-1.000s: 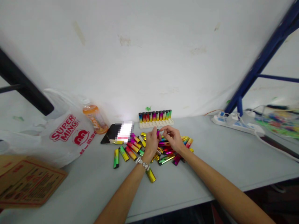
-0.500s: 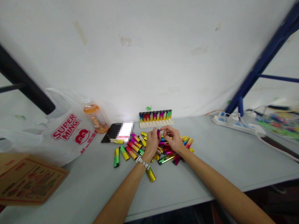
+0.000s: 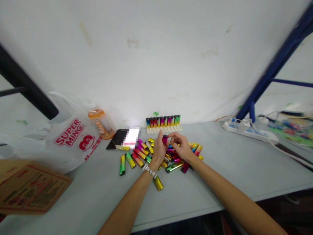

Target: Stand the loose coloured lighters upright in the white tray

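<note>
Grey table (image 3: 97, 192): left hand (image 3: 159, 149) grips purple lighter (image 3: 164, 140), thumb now raised, more lighter exposed; right hand (image 3: 182, 146) curled just beside, pinch unclear; handling seems midway.

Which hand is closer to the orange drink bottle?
Left. The left hand is to the right of the orange drink bottle and nearer the person; the right hand is farther right, beyond the left hand.

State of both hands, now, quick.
Left hand: closed, holding a purple lighter.
Right hand: partly curled, close by the purple lighter's top; whether its grip holds anything cannot be told.
</note>
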`<act>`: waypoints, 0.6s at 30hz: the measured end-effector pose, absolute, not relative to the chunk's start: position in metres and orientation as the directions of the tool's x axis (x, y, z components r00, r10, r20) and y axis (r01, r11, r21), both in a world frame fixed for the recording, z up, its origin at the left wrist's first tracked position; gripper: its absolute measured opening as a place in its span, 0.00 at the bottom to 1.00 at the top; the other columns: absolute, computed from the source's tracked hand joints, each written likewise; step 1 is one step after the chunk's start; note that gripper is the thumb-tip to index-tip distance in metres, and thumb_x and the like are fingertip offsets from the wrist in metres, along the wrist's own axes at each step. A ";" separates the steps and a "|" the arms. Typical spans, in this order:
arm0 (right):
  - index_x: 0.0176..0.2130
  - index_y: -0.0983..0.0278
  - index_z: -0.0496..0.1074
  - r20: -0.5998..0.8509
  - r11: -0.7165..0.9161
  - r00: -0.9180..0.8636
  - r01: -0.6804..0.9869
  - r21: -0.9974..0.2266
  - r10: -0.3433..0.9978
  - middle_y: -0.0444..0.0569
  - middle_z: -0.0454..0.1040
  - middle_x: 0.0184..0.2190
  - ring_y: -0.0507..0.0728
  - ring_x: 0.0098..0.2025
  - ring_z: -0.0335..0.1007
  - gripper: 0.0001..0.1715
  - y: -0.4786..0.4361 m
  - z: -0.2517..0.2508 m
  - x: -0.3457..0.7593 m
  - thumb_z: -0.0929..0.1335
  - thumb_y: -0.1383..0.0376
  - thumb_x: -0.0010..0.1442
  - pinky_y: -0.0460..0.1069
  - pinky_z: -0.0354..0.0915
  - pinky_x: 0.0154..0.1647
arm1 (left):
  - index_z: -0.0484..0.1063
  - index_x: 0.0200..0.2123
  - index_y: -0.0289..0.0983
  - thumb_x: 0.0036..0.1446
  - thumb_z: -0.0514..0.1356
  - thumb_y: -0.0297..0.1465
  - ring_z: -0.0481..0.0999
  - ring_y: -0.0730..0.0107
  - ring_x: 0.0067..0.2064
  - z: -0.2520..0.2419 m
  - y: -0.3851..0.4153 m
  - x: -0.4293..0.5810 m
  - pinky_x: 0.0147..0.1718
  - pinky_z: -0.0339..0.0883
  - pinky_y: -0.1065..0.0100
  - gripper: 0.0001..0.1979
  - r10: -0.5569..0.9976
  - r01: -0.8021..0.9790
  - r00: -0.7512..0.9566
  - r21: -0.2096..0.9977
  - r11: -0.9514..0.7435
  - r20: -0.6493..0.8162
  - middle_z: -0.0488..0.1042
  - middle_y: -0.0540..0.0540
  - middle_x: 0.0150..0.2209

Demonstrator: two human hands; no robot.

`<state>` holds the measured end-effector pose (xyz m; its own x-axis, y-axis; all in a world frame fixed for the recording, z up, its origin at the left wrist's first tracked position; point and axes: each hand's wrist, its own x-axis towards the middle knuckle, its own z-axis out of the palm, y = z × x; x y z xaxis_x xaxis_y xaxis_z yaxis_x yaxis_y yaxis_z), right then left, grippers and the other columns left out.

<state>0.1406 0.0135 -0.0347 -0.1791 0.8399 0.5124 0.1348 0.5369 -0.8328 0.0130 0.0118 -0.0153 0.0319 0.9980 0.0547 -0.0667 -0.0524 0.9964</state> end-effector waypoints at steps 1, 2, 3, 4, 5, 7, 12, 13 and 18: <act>0.43 0.64 0.70 0.511 0.536 -0.179 0.135 -0.833 0.840 0.38 0.63 0.22 0.49 0.23 0.58 0.16 0.013 -0.035 0.141 0.64 0.71 0.52 0.44 0.56 0.26 | 0.57 0.15 0.39 0.60 0.41 0.55 0.52 0.77 0.16 -0.015 0.012 0.013 0.19 0.48 0.70 0.32 0.998 -0.064 0.032 0.996 -0.057 0.059 0.51 0.55 0.13; 0.42 0.64 0.70 0.510 0.535 -0.179 0.135 -0.834 0.841 0.38 0.63 0.22 0.49 0.23 0.58 0.16 0.013 -0.034 0.141 0.64 0.71 0.52 0.44 0.56 0.26 | 0.56 0.15 0.39 0.60 0.42 0.54 0.53 0.77 0.16 -0.015 0.012 0.013 0.19 0.48 0.70 0.31 0.998 -0.051 0.024 0.997 -0.061 0.062 0.51 0.55 0.12; 0.42 0.64 0.70 0.511 0.535 -0.178 0.133 -0.834 0.841 0.38 0.63 0.21 0.49 0.23 0.58 0.15 0.013 -0.034 0.140 0.64 0.71 0.52 0.44 0.56 0.26 | 0.56 0.14 0.39 0.60 0.43 0.54 0.53 0.77 0.16 -0.015 0.013 0.014 0.19 0.48 0.70 0.31 0.998 -0.034 0.012 0.997 -0.065 0.065 0.51 0.54 0.12; 0.42 0.64 0.69 0.512 0.536 -0.177 0.129 -0.834 0.841 0.38 0.63 0.21 0.49 0.23 0.58 0.15 0.013 -0.033 0.140 0.64 0.71 0.52 0.44 0.56 0.26 | 0.55 0.14 0.39 0.60 0.44 0.53 0.54 0.76 0.16 -0.015 0.013 0.014 0.19 0.49 0.70 0.30 0.998 -0.016 -0.002 0.998 -0.066 0.066 0.52 0.54 0.12; 0.41 0.64 0.69 0.514 0.537 -0.176 0.124 -0.835 0.840 0.38 0.63 0.21 0.49 0.23 0.59 0.15 0.012 -0.033 0.140 0.64 0.71 0.52 0.44 0.56 0.26 | 0.55 0.14 0.39 0.60 0.45 0.51 0.55 0.76 0.17 -0.015 0.014 0.015 0.19 0.49 0.70 0.29 0.998 -0.001 -0.015 0.998 -0.066 0.066 0.53 0.54 0.12; 0.42 0.64 0.69 0.518 0.539 -0.176 0.112 -0.834 0.837 0.38 0.64 0.21 0.49 0.23 0.60 0.14 0.011 -0.031 0.139 0.64 0.71 0.53 0.45 0.57 0.26 | 0.56 0.14 0.39 0.59 0.47 0.48 0.55 0.76 0.17 -0.016 0.015 0.016 0.20 0.50 0.70 0.27 0.997 0.013 -0.030 0.997 -0.070 0.070 0.54 0.54 0.12; 0.43 0.64 0.68 0.525 0.546 -0.181 0.102 -0.831 0.832 0.39 0.66 0.22 0.50 0.24 0.62 0.14 0.010 -0.030 0.140 0.64 0.71 0.54 0.45 0.58 0.27 | 0.57 0.15 0.38 0.58 0.48 0.41 0.57 0.77 0.18 -0.017 0.016 0.016 0.21 0.52 0.71 0.22 0.997 0.007 -0.013 0.997 -0.082 0.083 0.56 0.54 0.13; 0.43 0.64 0.68 0.525 0.547 -0.183 0.104 -0.831 0.832 0.39 0.66 0.22 0.50 0.24 0.62 0.14 0.010 -0.029 0.140 0.64 0.71 0.54 0.45 0.58 0.27 | 0.57 0.15 0.38 0.58 0.47 0.41 0.56 0.77 0.18 -0.017 0.016 0.016 0.21 0.52 0.71 0.22 0.997 0.001 -0.012 0.997 -0.081 0.081 0.56 0.54 0.13; 0.43 0.63 0.68 0.507 0.531 -0.184 0.127 -0.838 0.842 0.38 0.65 0.22 0.49 0.23 0.61 0.12 0.009 -0.029 0.139 0.66 0.67 0.56 0.45 0.57 0.26 | 0.57 0.16 0.39 0.58 0.50 0.44 0.57 0.76 0.19 -0.015 0.015 0.017 0.20 0.51 0.71 0.22 0.996 -0.023 -0.061 0.998 -0.064 0.062 0.56 0.54 0.14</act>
